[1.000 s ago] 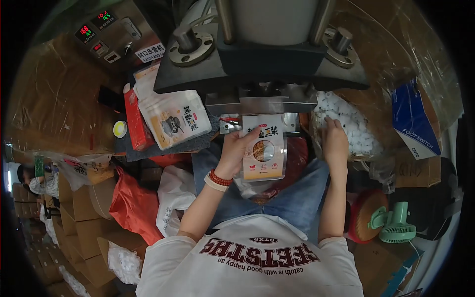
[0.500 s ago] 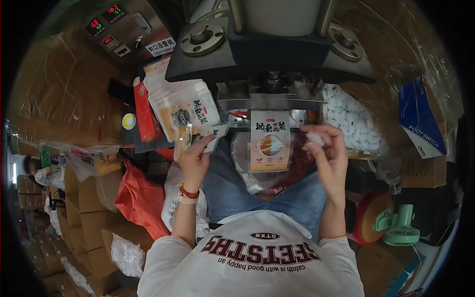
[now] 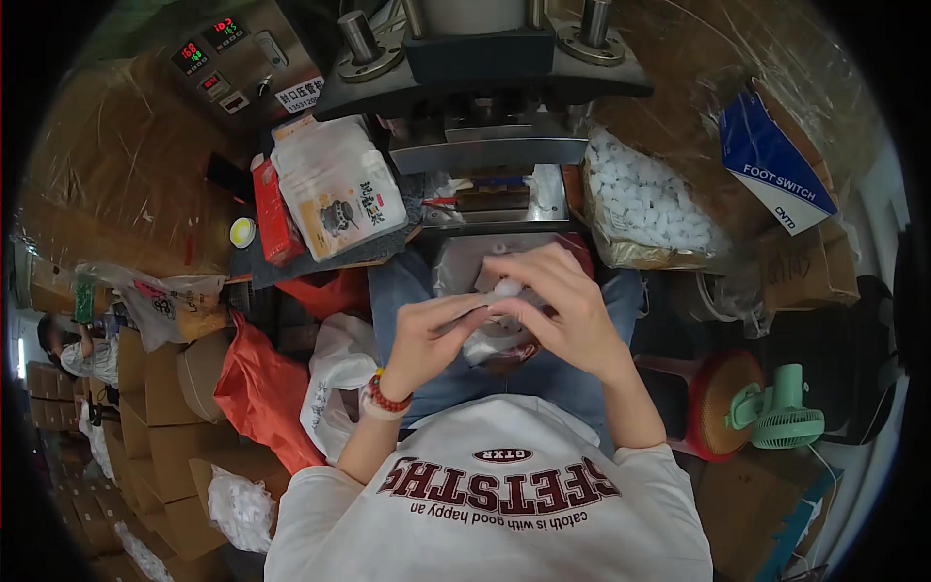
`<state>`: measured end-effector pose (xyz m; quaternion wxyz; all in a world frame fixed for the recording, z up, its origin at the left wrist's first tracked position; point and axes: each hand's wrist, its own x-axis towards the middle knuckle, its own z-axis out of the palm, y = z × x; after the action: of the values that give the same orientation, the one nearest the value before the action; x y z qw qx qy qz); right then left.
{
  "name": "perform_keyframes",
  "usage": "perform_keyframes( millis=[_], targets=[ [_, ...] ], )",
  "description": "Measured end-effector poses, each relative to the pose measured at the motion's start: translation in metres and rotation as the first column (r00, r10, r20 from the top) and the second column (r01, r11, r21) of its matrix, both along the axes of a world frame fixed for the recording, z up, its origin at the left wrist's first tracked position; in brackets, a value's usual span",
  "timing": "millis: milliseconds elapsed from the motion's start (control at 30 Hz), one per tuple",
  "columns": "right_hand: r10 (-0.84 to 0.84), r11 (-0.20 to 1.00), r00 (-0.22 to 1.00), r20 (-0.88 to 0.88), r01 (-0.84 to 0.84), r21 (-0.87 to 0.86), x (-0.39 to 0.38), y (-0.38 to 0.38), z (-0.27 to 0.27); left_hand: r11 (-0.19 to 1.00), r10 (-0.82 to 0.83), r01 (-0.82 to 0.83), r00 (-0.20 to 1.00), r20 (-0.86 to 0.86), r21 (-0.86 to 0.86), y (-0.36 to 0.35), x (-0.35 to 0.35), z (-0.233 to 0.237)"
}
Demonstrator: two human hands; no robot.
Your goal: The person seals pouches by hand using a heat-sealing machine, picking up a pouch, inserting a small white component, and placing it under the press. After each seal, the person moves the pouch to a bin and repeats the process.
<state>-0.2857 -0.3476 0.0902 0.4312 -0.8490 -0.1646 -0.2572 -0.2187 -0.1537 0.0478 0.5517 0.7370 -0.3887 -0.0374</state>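
Observation:
Above my lap both hands meet. My left hand is closed on a thin pouch seen nearly edge-on. Thumb and fingers of my right hand pinch a small white plastic piece at the pouch's edge. Under the hands lies a clear plastic bag on my lap. In front of them is the press machine with its metal bar. A stack of printed pouches rests to the left, and an open bag of white plastic pieces to the right.
A red box stands beside the pouch stack. The control box is at the back left, the blue foot switch box at the right. A green fan stands at the lower right. Another person is far left.
Both hands have come together over my lap, my left from the pouch stack, my right from beside the machine. The printed pouch that hung at the machine is no longer there.

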Motion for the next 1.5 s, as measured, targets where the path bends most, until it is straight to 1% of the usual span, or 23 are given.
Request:
perform_keyframes(
  millis=[33, 100, 133, 267, 367, 633, 733, 767, 800, 833, 867, 900, 933, 967, 1033, 1100, 1167, 1200, 1267, 1300, 1367, 1400, 1500],
  targets=[
    [-0.001, 1.000, 1.000, -0.002, 0.001, -0.003, 0.001, -0.001, -0.004, 1.000, -0.001, 0.001, 1.000, -0.002, -0.003, -0.006, 0.004, -0.012],
    [-0.303, 0.952, 0.953, 0.026, 0.302, 0.051, 0.006, -0.007, -0.008, 0.999, 0.024, 0.009, 0.763, -0.646, 0.049, -0.024, 0.018, -0.035],
    [-0.329, 0.936, 0.943, -0.048, 0.333, 0.113, 0.004, -0.018, -0.006, 0.987, -0.073, -0.065, 0.626, -0.776, -0.145, -0.035, 0.022, -0.041],
    [-0.496, 0.864, 0.864, -0.092, 0.501, 0.053, 0.007, -0.066, -0.002, 0.967, -0.095, -0.152, 0.521, -0.848, -0.202, -0.058, 0.061, -0.032],
    [-0.745, 0.656, 0.667, -0.027, 0.725, -0.211, 0.035, -0.099, -0.034, 0.952, -0.126, -0.186, 0.480, -0.868, -0.241, -0.070, 0.088, -0.036],
    [-0.698, 0.661, 0.709, -0.104, 0.581, -0.475, 0.054, -0.119, -0.069, 0.950, -0.192, -0.150, 0.416, -0.889, -0.275, -0.068, 0.105, -0.049],
    [-0.684, 0.653, 0.728, 0.043, 0.638, -0.407, 0.049, -0.115, -0.061, 0.997, -0.040, -0.030, 0.528, -0.848, -0.066, -0.045, 0.111, -0.037],
    [-0.689, 0.642, 0.712, 0.136, 0.686, -0.341, 0.046, -0.113, -0.056, 0.966, 0.259, -0.212, 0.793, -0.551, 0.149, -0.030, 0.111, -0.033],
    [-0.686, 0.644, 0.714, 0.139, 0.686, -0.338, 0.039, -0.108, -0.050, 0.855, 0.488, -0.447, 0.865, -0.117, 0.263, -0.017, 0.111, -0.029],
    [-0.709, 0.704, 0.697, -0.108, 0.707, -0.068, 0.030, -0.100, -0.046, 0.853, 0.490, -0.449, 0.864, -0.114, 0.265, -0.005, 0.112, -0.025],
    [-0.639, 0.662, 0.686, -0.348, 0.721, 0.205, 0.023, -0.092, -0.045, 0.636, 0.464, -0.649, 0.754, 0.465, 0.417, 0.006, 0.113, -0.020],
    [-0.528, 0.688, 0.793, -0.304, 0.609, 0.395, 0.020, -0.083, -0.048, 0.378, 0.169, -0.850, 0.453, 0.875, 0.367, 0.018, 0.112, -0.018],
    [-0.450, 0.759, 0.851, -0.269, 0.524, 0.387, 0.018, -0.072, -0.047, 0.451, 0.157, -0.769, 0.567, 0.808, 0.452, 0.033, 0.111, -0.041],
    [-0.371, 0.819, 0.900, -0.229, 0.433, 0.377, 0.020, -0.061, -0.044, 0.450, 0.158, -0.773, 0.561, 0.813, 0.447, 0.047, 0.108, -0.053],
    [-0.335, 0.876, 0.922, -0.195, 0.381, 0.295, 0.025, -0.041, -0.032, 0.715, 0.169, -0.507, 0.793, 0.585, 0.481, 0.064, 0.099, -0.056],
    [-0.164, 0.923, 0.980, -0.112, 0.193, 0.332, 0.032, -0.026, -0.025, 0.744, 0.249, -0.492, 0.832, 0.497, 0.452, 0.062, 0.084, -0.043],
    [-0.168, 0.938, 0.981, -0.097, 0.190, 0.289, 0.038, -0.011, -0.011, 0.868, 0.398, -0.389, 0.917, 0.036, 0.308, 0.055, 0.076, -0.028],
    [-0.190, 0.966, 0.981, -0.042, 0.194, 0.171, 0.040, -0.005, -0.008, 0.869, 0.397, -0.389, 0.917, 0.038, 0.306, 0.051, 0.073, -0.022],
    [-0.186, 0.975, 0.981, 0.051, 0.191, -0.112, 0.048, 0.004, 0.002, 0.910, 0.325, -0.394, 0.870, 0.370, 0.130, 0.041, 0.066, -0.010],
    [-0.194, 0.973, 0.980, 0.050, 0.198, -0.114, 0.053, 0.006, 0.000, 0.913, 0.318, -0.387, 0.874, 0.368, 0.128, 0.037, 0.061, -0.005],
    [-0.005, 0.948, 0.998, 0.065, 0.025, -0.319, 0.058, 0.008, -0.005, 0.938, 0.209, -0.309, 0.867, 0.452, 0.158, 0.030, 0.050, 0.007],
    [-0.007, 0.945, 0.997, 0.070, 0.029, -0.326, 0.054, 0.006, 0.000, 0.940, 0.162, -0.290, 0.842, 0.514, 0.179, 0.028, 0.048, 0.016],
    [0.129, 0.973, 0.990, 0.062, -0.114, -0.203, 0.040, -0.002, 0.014, 0.989, -0.029, -0.023, 0.940, 0.339, 0.148, 0.029, 0.042, 0.022]
  ],
)
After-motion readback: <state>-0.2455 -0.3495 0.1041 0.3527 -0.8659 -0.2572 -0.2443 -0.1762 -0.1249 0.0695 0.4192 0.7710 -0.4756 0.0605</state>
